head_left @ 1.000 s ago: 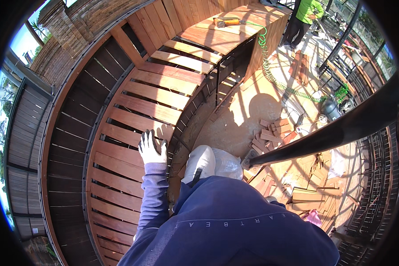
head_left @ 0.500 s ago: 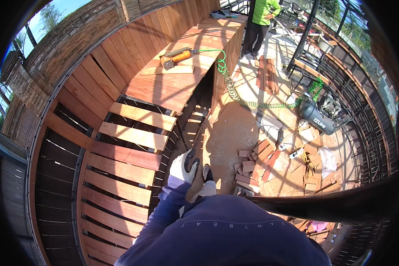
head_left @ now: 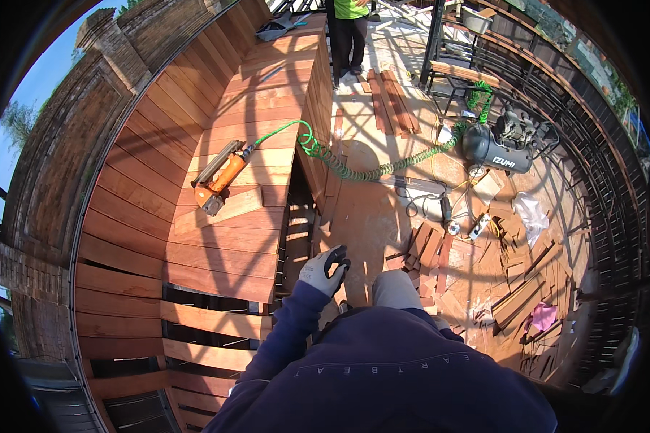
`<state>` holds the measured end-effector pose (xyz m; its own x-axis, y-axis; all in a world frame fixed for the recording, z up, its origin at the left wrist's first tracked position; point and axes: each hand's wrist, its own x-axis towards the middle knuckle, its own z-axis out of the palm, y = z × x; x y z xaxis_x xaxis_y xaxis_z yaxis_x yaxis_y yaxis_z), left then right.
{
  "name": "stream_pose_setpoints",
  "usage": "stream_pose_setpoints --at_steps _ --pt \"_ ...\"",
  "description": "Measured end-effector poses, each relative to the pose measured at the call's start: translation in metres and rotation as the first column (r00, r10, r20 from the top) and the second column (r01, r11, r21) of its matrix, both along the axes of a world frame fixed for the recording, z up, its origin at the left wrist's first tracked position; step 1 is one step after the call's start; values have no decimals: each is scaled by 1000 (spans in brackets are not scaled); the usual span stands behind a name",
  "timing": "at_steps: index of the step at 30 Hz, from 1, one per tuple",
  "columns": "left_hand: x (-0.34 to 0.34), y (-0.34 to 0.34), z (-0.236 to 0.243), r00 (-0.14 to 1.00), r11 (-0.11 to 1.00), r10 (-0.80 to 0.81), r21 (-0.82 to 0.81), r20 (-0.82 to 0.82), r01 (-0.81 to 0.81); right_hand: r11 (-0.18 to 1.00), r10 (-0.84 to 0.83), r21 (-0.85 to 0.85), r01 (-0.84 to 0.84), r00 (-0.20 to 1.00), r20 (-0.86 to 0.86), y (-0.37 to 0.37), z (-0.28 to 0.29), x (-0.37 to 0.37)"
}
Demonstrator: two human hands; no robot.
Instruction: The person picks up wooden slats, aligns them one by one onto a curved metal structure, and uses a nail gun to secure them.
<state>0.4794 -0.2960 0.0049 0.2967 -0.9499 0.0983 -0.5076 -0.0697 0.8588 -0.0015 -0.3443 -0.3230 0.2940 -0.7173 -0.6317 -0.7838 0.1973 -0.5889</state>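
Note:
My left hand, in a white work glove with dark fingers, hangs low beside the open side of the wooden bench. Its fingers are loosely curved, with a gap between thumb and forefinger, and nothing shows in them. My right hand is out of sight. On the bench top lies an orange and black nail gun, partly over a loose piece of board. From the tool a coiled green air hose runs across to a black air compressor. The bench's nearer slats have open gaps between them.
Short wood offcuts and longer strips litter the floor at right. Reddish boards lie farther off, near a person in a green top. A cord and a small power tool lie by the compressor. Brick wall borders the left.
My view has turned and moved closer to the nail gun and bench top. My left hand stays low beside the bench as I move along it. My bent knee now shows.

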Motion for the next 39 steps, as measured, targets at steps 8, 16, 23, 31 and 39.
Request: stream_pose_setpoints --at_steps 8,16,23,31,39 --pt "34 -69 -35 992 976 -81 193 -91 98 989 85 142 -52 969 -233 -109 20 76" --pt "86 -177 -17 950 923 313 238 -9 -302 859 510 117 -498 823 -248 -343 33 177" --pt "83 -170 -4 836 813 546 210 45 -542 755 588 -462 -465 792 163 -589 95 392" --pt "19 -90 -61 261 298 895 48 -363 -953 144 982 -865 -481 -40 185 -366 326 651" --pt "31 -68 -60 280 356 895 178 -346 -917 -107 807 -765 -635 -505 306 -223 325 613"
